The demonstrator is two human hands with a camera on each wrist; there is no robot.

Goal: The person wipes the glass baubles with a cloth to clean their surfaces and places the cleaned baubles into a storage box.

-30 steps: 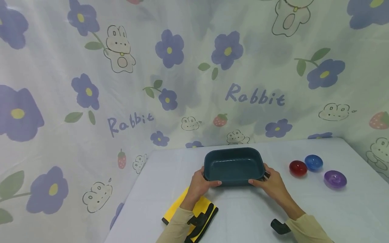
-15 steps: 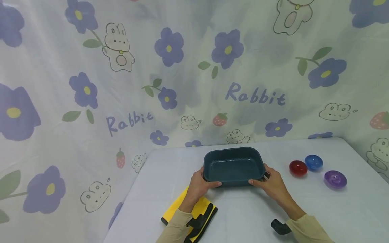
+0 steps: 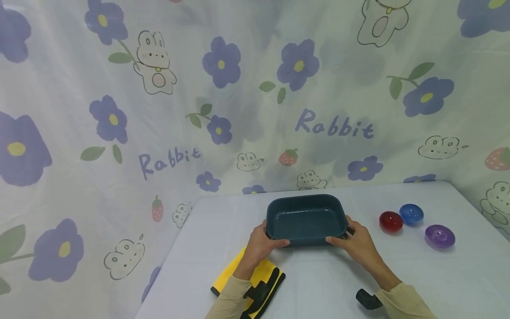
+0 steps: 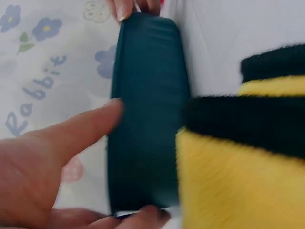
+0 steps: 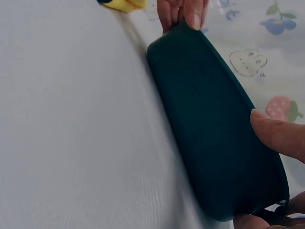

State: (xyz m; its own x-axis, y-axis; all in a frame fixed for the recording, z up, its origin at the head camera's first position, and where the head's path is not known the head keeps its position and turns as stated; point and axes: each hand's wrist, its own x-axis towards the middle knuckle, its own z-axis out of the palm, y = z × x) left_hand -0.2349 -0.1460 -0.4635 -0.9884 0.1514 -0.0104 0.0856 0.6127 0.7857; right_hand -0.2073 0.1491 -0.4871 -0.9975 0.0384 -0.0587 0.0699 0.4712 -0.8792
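A dark teal rectangular baking dish is held between both hands near the back of the table, its open side up. My left hand grips its left end, thumb along the near wall and the other fingers around the end handle. At the right end my right hand grips in the same way; a piece of the handle shows beside its fingers. The near side wall fills the middle of the left wrist view. Whether the dish touches the table cannot be told.
A folded yellow cloth with black edging lies under the left forearm. By the right sleeve is a black curved piece, partly hidden. Small red, blue and purple bowls stand at the right, before a patterned curtain.
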